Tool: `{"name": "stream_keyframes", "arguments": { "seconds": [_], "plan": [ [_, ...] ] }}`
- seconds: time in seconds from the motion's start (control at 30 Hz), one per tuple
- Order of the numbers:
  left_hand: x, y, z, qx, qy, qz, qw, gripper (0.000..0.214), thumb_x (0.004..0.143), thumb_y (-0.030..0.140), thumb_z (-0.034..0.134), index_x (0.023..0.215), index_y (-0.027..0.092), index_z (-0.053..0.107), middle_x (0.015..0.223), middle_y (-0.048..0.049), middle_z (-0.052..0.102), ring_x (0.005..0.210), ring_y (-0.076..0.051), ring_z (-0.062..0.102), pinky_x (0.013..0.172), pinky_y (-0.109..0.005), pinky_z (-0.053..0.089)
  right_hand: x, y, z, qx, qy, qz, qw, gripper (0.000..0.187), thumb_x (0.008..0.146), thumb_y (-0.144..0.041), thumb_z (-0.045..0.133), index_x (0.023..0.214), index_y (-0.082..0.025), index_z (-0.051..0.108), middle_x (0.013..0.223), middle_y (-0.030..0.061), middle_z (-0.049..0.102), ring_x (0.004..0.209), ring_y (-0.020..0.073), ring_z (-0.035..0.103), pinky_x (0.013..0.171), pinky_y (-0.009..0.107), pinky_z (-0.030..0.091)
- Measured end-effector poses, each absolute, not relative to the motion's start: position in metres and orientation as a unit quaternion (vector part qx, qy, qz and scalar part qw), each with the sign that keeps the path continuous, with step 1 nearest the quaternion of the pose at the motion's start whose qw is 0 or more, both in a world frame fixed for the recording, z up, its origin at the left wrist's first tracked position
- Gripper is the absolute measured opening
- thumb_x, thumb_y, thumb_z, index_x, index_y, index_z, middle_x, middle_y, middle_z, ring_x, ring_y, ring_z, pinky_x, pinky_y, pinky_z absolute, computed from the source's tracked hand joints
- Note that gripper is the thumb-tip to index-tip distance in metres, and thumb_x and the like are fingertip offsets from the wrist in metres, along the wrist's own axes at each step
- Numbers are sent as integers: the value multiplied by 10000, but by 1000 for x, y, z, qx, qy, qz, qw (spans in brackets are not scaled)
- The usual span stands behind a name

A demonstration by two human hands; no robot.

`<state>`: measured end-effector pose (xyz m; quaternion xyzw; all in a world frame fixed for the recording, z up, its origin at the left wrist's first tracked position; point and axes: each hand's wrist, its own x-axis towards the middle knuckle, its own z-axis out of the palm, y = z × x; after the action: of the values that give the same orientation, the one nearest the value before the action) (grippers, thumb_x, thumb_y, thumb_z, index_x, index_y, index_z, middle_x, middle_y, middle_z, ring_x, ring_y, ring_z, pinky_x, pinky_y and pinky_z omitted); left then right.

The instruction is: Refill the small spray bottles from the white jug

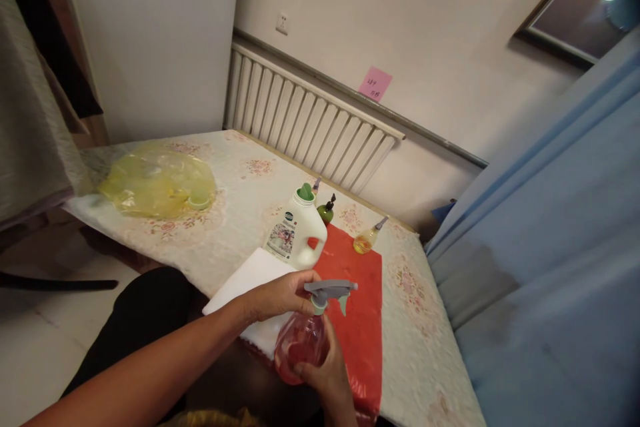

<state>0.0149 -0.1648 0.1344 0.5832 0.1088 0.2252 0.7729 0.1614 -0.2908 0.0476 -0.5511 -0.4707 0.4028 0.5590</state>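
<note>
Close in front of me, near the table's front edge, is a clear pink spray bottle (295,347) with a grey trigger head (327,289) and a pale green collar. The fingers of my left hand (285,295) are closed at the collar, just under the trigger head. Lower down, my right hand (334,370) wraps round the bottle's body. Pink liquid shows in the lower part of the bottle. Beyond my hands stands a large cream jug (300,240) with a handle and an uncapped mouth showing a green spout.
A red sheet (357,320) and a folded white cloth or paper (255,277) lie on the flowered tablecloth (240,193). Behind are a green pump bottle (325,213) and a clear bottle with yellow liquid (365,241). Left, a yellow plastic bag (150,180) and pale green cap (199,201).
</note>
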Motion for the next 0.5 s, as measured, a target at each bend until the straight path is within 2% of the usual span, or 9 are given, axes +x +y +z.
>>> {"name": "stream_keyframes", "arguments": {
  "seconds": [0.1,0.23,0.37,0.5],
  "plan": [
    [16,-169,140,570,118,229,780,339,664,214,790,897,184,546,899,19,672,802,-147,618,715,-243,429,161,-292,48,-556,-469,397,560,986,451,-372,882,1351,-193,523,1334,121,619,1272,357,538,1084,449,413],
    [18,-172,144,563,138,244,778,365,665,201,778,923,189,521,829,47,652,728,-125,605,675,-228,421,162,-293,45,-558,-466,401,557,987,463,-366,872,1363,-191,508,1361,124,599,1296,356,518,1100,455,394],
    [18,-172,145,550,133,256,784,350,683,199,770,925,187,518,857,27,679,762,-140,632,688,-236,426,162,-293,45,-561,-475,389,556,976,459,-372,871,1352,-189,523,1349,127,608,1288,358,527,1096,454,400],
    [16,-171,147,562,115,264,776,337,705,189,753,995,189,581,887,18,684,763,-134,619,694,-237,424,162,-294,46,-566,-473,394,549,947,462,-363,862,1334,-191,536,1333,127,619,1295,361,520,1091,457,408]
  ]
}}
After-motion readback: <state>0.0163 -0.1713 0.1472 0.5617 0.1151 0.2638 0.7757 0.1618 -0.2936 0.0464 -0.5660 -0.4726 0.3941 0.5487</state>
